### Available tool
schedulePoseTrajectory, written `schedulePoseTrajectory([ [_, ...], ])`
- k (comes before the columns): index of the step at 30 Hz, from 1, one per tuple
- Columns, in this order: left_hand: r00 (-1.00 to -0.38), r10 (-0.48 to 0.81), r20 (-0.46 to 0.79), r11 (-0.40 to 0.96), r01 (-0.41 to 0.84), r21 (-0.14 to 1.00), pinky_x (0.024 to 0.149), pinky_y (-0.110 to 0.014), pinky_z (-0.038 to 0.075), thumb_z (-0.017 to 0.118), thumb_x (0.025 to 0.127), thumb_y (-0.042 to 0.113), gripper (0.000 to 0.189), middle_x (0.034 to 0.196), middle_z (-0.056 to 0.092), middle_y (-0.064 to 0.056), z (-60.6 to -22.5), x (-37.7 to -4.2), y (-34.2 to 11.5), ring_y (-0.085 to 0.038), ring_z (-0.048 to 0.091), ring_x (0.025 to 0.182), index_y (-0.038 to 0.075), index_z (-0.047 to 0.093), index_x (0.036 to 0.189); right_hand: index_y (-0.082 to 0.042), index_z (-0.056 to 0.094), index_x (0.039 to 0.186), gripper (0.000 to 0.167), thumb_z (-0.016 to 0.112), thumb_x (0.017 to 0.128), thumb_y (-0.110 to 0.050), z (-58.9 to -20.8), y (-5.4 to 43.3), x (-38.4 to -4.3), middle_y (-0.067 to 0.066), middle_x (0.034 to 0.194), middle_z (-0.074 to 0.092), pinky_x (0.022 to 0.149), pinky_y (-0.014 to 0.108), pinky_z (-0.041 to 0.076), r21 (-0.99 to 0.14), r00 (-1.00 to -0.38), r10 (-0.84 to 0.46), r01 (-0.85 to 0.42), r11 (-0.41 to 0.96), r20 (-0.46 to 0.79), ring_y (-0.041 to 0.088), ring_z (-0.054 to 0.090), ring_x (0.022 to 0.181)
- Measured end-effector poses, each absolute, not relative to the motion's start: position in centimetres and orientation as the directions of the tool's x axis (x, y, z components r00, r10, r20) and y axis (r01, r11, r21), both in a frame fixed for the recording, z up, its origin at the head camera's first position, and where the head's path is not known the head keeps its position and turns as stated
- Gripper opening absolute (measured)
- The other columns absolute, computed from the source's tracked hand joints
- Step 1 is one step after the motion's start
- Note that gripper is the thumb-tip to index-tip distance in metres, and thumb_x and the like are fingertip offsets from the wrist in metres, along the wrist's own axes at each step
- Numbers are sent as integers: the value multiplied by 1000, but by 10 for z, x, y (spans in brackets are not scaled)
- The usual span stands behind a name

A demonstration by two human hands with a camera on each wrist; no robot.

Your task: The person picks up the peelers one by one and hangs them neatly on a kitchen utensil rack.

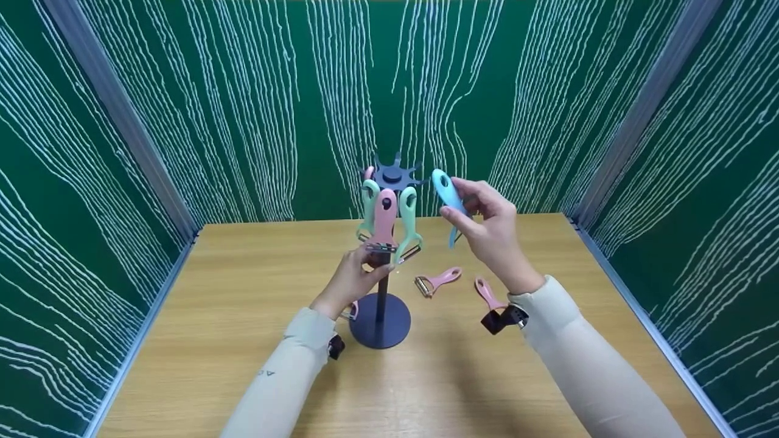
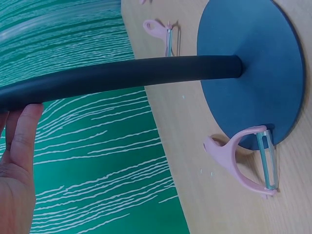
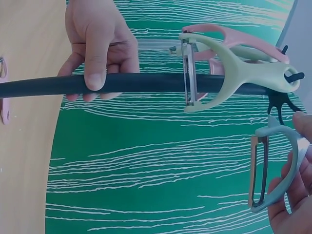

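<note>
In the head view my left hand [image 1: 355, 275] grips the dark pole [image 1: 382, 301] of an upright stand with a round base [image 1: 392, 325]. The right wrist view shows that hand's thumb and fingers around the pole. Several peelers hang from the hooked top [image 1: 395, 173], among them a pink peeler [image 1: 384, 220] in front and a green peeler [image 1: 408, 216] on its right. Just right of the hooks, my right hand [image 1: 494, 228] pinches a light blue peeler [image 1: 450, 197] by its handle, blade end down. That peeler is apart from the hooks.
On the wooden table [image 1: 243, 274], one pink peeler [image 1: 447, 277] lies right of the stand and another pink peeler [image 1: 486, 292] lies near the right wrist. A third pink peeler [image 2: 226, 157] lies against the base. Green walls with white lines [image 1: 341, 91] surround the table.
</note>
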State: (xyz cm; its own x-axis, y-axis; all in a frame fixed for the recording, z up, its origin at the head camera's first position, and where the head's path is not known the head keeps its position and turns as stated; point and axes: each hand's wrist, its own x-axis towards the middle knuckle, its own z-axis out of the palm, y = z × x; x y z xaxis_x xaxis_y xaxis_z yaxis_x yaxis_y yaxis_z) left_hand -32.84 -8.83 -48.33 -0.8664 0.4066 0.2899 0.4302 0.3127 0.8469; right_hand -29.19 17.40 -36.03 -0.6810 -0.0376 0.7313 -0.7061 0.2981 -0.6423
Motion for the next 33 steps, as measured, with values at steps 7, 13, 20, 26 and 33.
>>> schedulePoseTrajectory([
  [7, -869, 399, 291, 329, 432, 840, 101, -51, 63, 72, 106, 16, 43, 120, 78, -9, -483, -329, -88, -25, 74, 110, 19, 61, 148, 7, 71, 132, 40, 80, 93, 7, -357, 168, -292, 7, 105, 71, 77, 16, 55, -625, -660, -50, -731, 276, 750, 8, 61, 83],
  [13, -865, 402, 300, 339, 446, 828, 97, -47, 65, 72, 106, 13, 38, 114, 77, -10, -482, -329, -87, -23, 73, 105, 16, 64, 143, 7, 71, 133, 41, 80, 93, 7, -356, 162, -292, 0, 104, 69, 79, 17, 57, -634, -668, -71, -731, 253, 741, 8, 63, 85],
  [20, -862, 403, 308, 346, 455, 820, 97, -46, 65, 72, 106, 15, 34, 114, 78, -10, -482, -329, -88, -24, 73, 105, 14, 65, 139, 7, 70, 135, 41, 78, 95, 7, -358, 157, -295, 10, 105, 70, 81, 18, 57, -662, -695, -87, -709, 243, 714, 9, 63, 87],
  [26, -854, 414, 315, 341, 466, 816, 96, -46, 65, 71, 106, 16, 34, 115, 77, -11, -482, -329, -89, -24, 74, 106, 13, 64, 140, 7, 69, 136, 41, 76, 96, 8, -361, 153, -297, 15, 105, 70, 82, 18, 57, -682, -712, -105, -697, 222, 694, 9, 64, 89],
  [33, -862, 411, 297, 347, 449, 823, 100, -48, 64, 71, 107, 14, 37, 117, 78, -11, -482, -329, -89, -25, 75, 109, 11, 62, 143, 6, 69, 137, 42, 77, 96, 6, -364, 151, -298, 15, 107, 72, 84, 20, 59, -715, -741, -122, -669, 204, 660, 10, 67, 91],
])
